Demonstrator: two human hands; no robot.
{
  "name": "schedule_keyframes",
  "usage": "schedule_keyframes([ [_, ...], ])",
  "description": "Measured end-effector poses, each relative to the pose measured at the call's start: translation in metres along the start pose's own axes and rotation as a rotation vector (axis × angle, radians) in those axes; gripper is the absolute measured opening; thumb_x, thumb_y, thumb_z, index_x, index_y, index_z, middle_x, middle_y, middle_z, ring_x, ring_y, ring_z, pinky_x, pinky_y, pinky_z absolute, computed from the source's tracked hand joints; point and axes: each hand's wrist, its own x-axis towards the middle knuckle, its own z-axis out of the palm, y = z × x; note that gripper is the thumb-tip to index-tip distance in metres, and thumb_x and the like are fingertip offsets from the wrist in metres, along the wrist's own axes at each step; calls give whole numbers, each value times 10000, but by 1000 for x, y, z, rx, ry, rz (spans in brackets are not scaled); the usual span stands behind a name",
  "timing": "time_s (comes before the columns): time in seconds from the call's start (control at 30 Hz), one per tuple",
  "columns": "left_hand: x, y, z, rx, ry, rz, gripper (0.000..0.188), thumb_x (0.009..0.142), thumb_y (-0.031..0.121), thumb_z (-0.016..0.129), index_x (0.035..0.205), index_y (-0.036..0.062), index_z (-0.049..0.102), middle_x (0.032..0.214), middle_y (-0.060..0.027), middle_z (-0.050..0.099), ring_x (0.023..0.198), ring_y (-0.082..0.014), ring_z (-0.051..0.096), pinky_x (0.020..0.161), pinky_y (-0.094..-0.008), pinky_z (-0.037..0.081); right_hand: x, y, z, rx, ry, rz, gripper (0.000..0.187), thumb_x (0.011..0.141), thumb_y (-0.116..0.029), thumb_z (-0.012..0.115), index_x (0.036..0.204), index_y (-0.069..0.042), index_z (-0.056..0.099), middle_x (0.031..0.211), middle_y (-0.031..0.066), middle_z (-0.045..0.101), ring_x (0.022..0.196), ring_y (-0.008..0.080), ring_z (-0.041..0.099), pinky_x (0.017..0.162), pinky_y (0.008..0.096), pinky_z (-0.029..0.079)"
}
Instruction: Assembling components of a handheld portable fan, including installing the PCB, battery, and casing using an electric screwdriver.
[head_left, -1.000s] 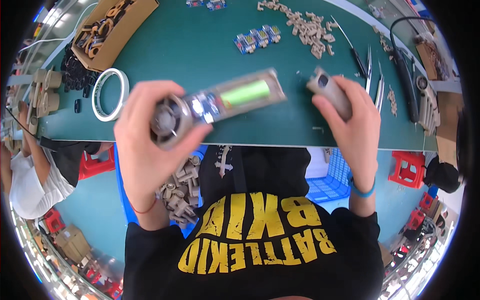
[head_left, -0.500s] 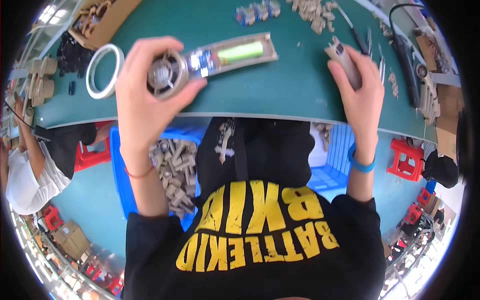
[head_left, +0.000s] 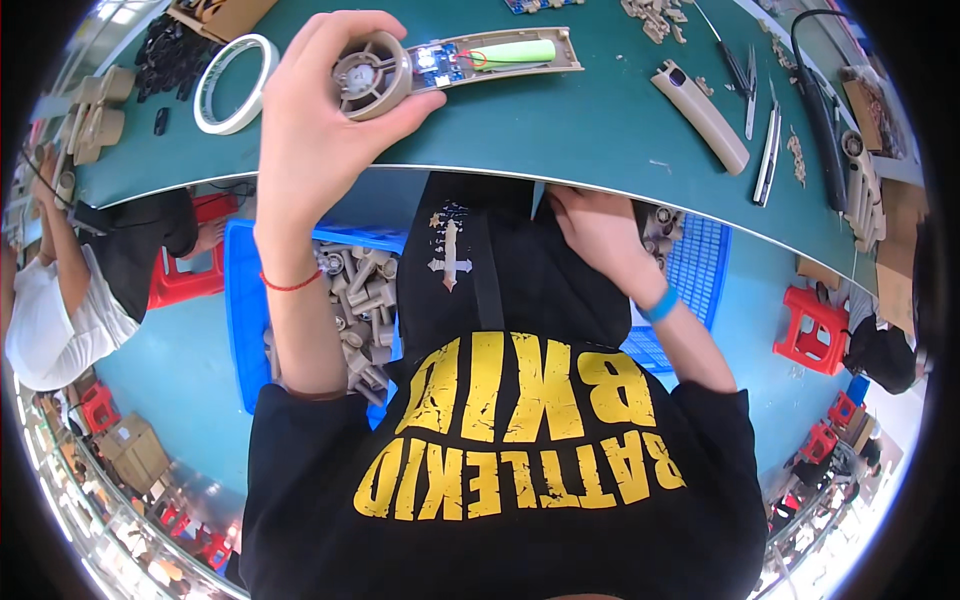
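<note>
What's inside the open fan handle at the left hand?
A green cylinder and a blue circuit board lie in the handle; whatever is beneath them is covered.

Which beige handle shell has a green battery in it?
The round-ended shell in your left hand: the green battery lies along its open inside, beside a blue board. The loose shell, on the table to its right, shows no battery.

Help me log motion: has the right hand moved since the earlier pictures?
Yes: the right hand moved back from over the green table to past its near edge.
</note>
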Motion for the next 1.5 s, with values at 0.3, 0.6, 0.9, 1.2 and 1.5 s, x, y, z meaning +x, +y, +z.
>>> schedule_keyframes([
  [0.3,5,-5,3,-61,49,24,444,645,80,858,1031,61,638,961,-61,601,864,-191,609,795,-291,502,32,38,53,-154,44,-143,293,878,-210,668,1132,-65,662,1055,162,675,980,327,649,885,438,510],
  [0.6,-5,-2,-3,-75,31,-19,454,647,136,851,1038,100,624,976,-85,581,909,-286,605,778,-363,500,19,-95,-19,537,-129,-178,342,760,-9,704,1094,-79,676,986,108,636,929,310,618,814,383,518],
  [0.9,2,6,2,-111,-6,-47,480,647,131,861,1061,97,621,987,-88,575,917,-296,612,801,-353,501,50,-149,3,431,-345,-519,471,906,-225,643,1340,-73,541,1425,165,469,1362,390,380,1126,474,328],
  [1.2,7,3,-8,-158,-91,-78,497,591,40,862,1034,55,638,1009,-87,611,938,-239,619,820,-318,503,56,-65,-132,721,39,-249,307,733,14,716,1035,-39,697,967,105,704,864,275,668,788,362,522],
  [1.5,16,9,-20,13,-167,-48,560,537,82,888,1043,99,649,1112,-88,588,1019,-290,590,837,-371,508,55,13,-163,-130,344,321,393,746,-39,771,1125,-62,668,1136,106,619,1043,301,582,896,382,466],
])
